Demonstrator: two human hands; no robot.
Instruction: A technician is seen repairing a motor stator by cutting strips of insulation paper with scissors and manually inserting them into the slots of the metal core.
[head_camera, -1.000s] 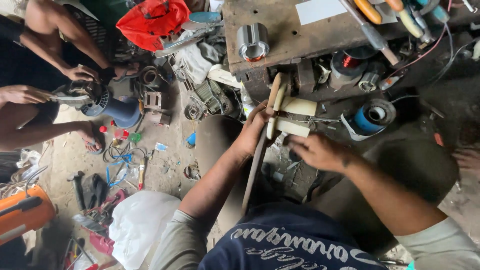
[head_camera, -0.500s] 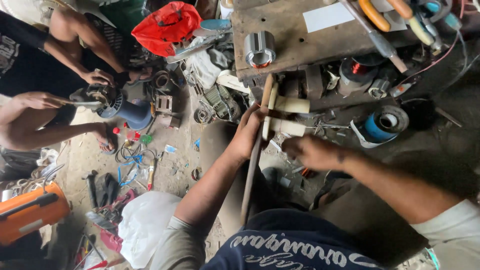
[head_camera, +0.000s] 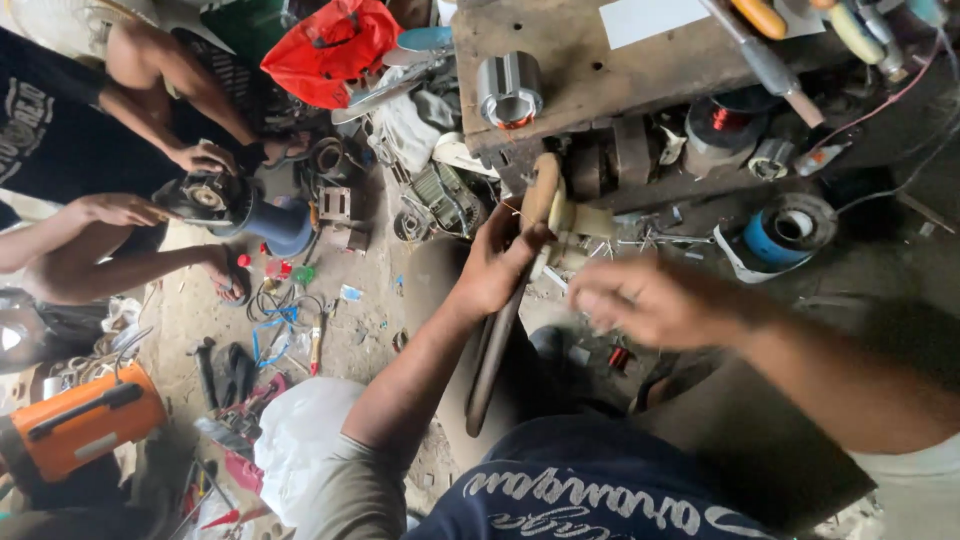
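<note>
My left hand (head_camera: 498, 268) is closed around the lower edge of a thin wooden wheel (head_camera: 541, 190) that stands on edge below the workbench. A cream spool (head_camera: 582, 222) sits on the wheel's right side. Below my left hand a long dark flat strip (head_camera: 490, 370) runs down toward my lap. My right hand (head_camera: 640, 300) hovers to the right of the spool, a little apart from it. It is blurred by motion, its fingers loosely curled, and I cannot see anything in it.
A metal stator (head_camera: 510, 90) stands on the wooden workbench (head_camera: 600, 55). A blue tape roll (head_camera: 790, 228) and a copper coil (head_camera: 725, 122) lie to the right. Another person's hands work a motor (head_camera: 215, 198) at left. An orange case (head_camera: 85, 425), a white bag (head_camera: 300, 440) and scattered tools cover the floor.
My right hand has pulled away from the spool toward me and is now blurred. My left hand keeps its hold on the wheel.
</note>
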